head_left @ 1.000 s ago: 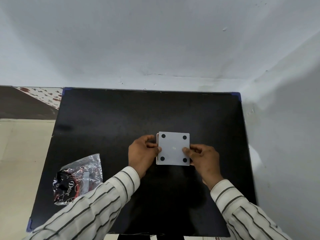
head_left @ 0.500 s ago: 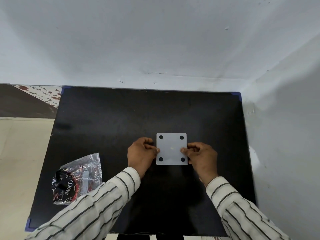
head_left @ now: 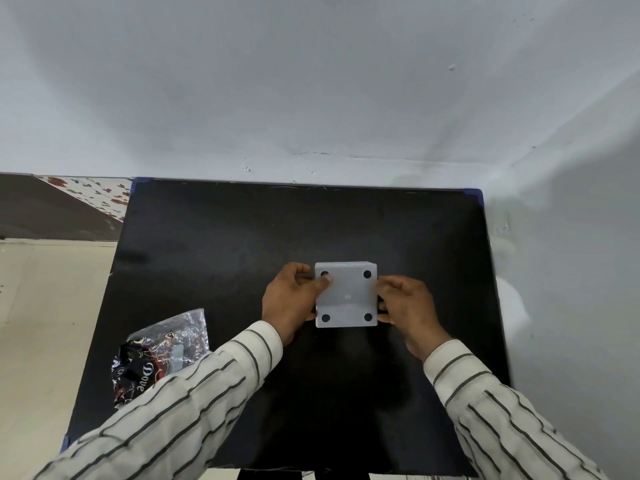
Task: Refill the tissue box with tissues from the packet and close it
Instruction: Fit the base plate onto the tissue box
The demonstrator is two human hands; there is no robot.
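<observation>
A square white tissue box lies upside down in the middle of the black table, its grey base with black round feet at the corners facing up. My left hand grips its left side, thumb on the base near the far-left foot. My right hand grips its right side. The box looks tilted, its far wall just showing. A crumpled clear tissue packet with dark printed "Dove" lettering lies at the table's near left, partly under my left sleeve.
The table stands in a corner, with a pale wall behind it and another along its right edge. Beige floor lies beyond the table's left edge. My striped sleeves cross the near part of the table.
The box has come up off the table a little and toward me, and tilted. My left thumb has slid onto its base. Both hands stay on its sides.
</observation>
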